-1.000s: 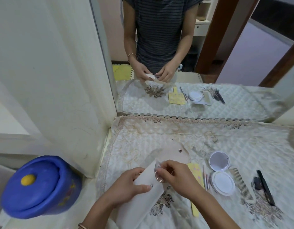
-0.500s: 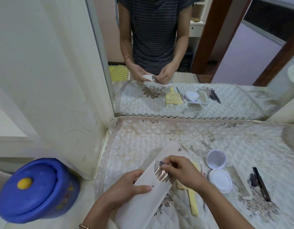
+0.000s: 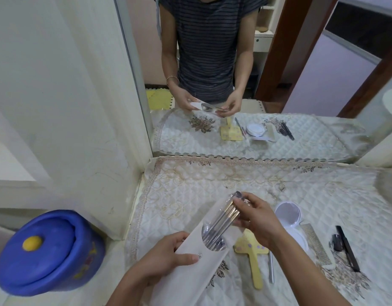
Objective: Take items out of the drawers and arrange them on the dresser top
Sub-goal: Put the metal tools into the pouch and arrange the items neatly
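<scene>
My left hand grips a long white pouch with a snap button, held over the dresser's front edge. My right hand is closed on a plastic-wrapped bundle of metal utensils with gold handles, drawn most of the way out of the pouch mouth; the spoon ends still sit in the opening. The dresser top is covered by a quilted cream cloth. On it to the right lie a yellow hand mirror, an open white compact, a white comb and a black comb.
A large wall mirror stands at the back of the dresser and reflects me and the items. A blue lidded tub sits low at the left beside a white wall panel. A thin metal stick lies by the yellow mirror.
My right hand has pulled the wrapped utensil bundle up and out of the pouch, from only its tip showing to most of its length. My left hand kept holding the pouch.
</scene>
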